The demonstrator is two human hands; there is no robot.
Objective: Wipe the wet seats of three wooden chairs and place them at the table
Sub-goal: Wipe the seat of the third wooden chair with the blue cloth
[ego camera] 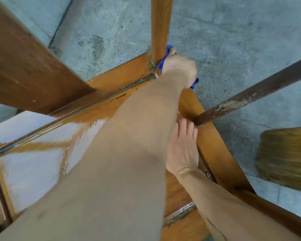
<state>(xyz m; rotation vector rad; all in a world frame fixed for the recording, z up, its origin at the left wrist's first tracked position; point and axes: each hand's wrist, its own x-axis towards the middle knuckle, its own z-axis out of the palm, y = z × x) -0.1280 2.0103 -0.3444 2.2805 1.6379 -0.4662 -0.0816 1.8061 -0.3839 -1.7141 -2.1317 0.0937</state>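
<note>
The chair stands on the concrete floor (233, 40) right under me. Its seat (33, 150) fills the lower left of the view, and my left hand (179, 68) reaches to the seat's far right corner. Its fingers are bunched round the blue cloth (163, 62) and press it against the foot of the back post (161, 28). My right hand (182, 150) lies flat on the seat near the right edge, with straight, relaxed fingers, holding nothing.

The main risk I see is missed water. The near-left half of the seat has a glossy film on it, and the cloth is tucked into one corner, so I could call this chair done too soon. The braced hand could also slide on that film.

A rusty rod (250, 96) meets the seat's right edge just past my right fingertips (I can't tell whether they touch it). A careless sweep of the cloth might knock it, or the broom (285, 159) just off to the right.

The seat sits skewed in my view. Its back rail runs from lower left up to the post, so I judge the chair faces down and to the left. The post and the broad back board (24, 66) rise straight toward the camera, which makes the long axis upright.
</note>
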